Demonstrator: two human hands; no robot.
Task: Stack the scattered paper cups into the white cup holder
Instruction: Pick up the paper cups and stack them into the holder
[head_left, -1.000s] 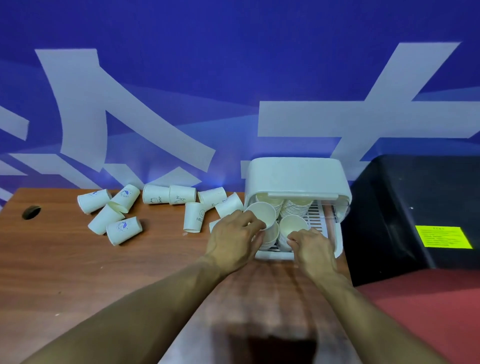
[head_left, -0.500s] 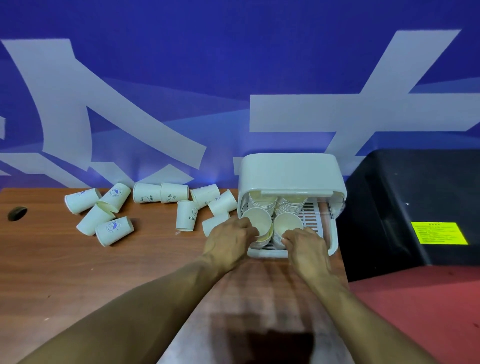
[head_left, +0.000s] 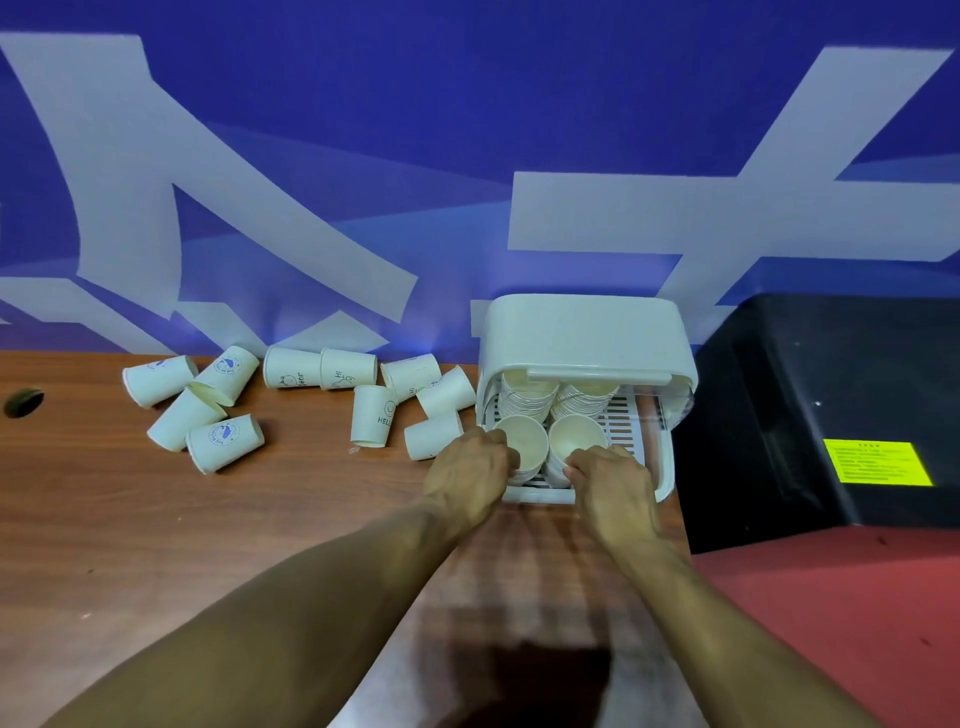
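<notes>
Within the cup holder (head_left: 582, 332), left stack (head_left: 524, 451) is clasped at 2 o'clock of left grip (head_left: 470, 475), right stack (head_left: 574, 442) 11 of right grip (head_left: 614, 488)

I've got both forearms stretched fwd, backs of hands up. L hand (head_left: 470, 475) curls fingers round front-left cup stack (head_left: 523, 448); R hand (head_left: 615, 486) grips front-right cup stack (head_left: 575, 442).

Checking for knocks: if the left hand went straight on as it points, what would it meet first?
The front-left stack of white paper cups that the left hand holds; behind that, probably the rear stack.
</notes>
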